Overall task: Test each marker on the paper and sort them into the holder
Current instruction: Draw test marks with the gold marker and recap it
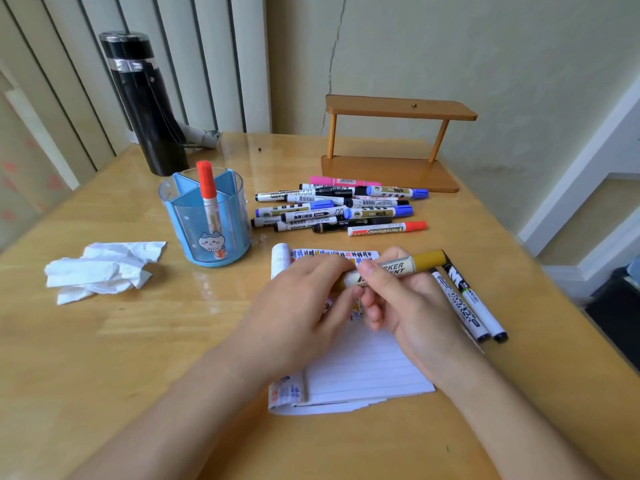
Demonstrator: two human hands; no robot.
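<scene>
Both hands hold a yellow-ended marker (398, 266) level above the lined notepad (360, 372). My right hand (398, 306) grips its white barrel. My left hand (301, 303) pinches the marker's left end; the cap or tip there is hidden by the fingers. Coloured test scribbles run along the pad's top edge. The blue see-through holder (207, 220) stands to the left with one red marker (209, 202) upright in it. A pile of several markers (339, 209) lies behind the pad. Two black-and-white markers (467, 303) lie right of the pad.
A crumpled white tissue (100, 268) lies at the left of the wooden table (138, 341). A tall black bottle (145, 102) stands at the back left, a small brown shelf (394, 147) at the back right. The table's right edge drops off near the two markers.
</scene>
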